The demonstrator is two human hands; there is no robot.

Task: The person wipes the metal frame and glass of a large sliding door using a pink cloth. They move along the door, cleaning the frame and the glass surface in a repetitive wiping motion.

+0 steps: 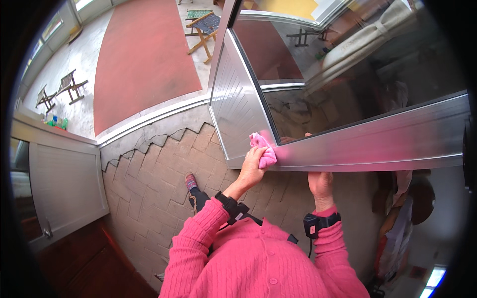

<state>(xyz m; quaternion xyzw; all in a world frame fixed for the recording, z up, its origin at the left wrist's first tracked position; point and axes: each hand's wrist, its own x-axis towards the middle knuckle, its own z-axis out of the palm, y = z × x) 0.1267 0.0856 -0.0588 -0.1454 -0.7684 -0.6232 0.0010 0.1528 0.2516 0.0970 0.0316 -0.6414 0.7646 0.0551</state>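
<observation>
A pink cloth (pixel 265 151) is bunched in my left hand (pixel 254 165), which presses it against the metal frame of a door (pixel 357 141). The contact is near the lower corner of the dark glass pane (pixel 335 89), beside the ribbed metal panel (pixel 238 93). Further right, my right hand (pixel 320 183) grips the door's edge. A fingertip shows above the frame, and the rest of those fingers are hidden behind it. Both wrists carry black strapped devices over or next to pink knitted sleeves.
Herringbone paving (pixel 160 175) lies underfoot, ending in a jagged edge before a metal threshold (pixel 156 117). Beyond it runs a red floor strip (pixel 145 63) with folding stools (pixel 70 86) on one side and a folding stool (pixel 205 28) opposite. Another door leaf (pixel 69 178) stands at left.
</observation>
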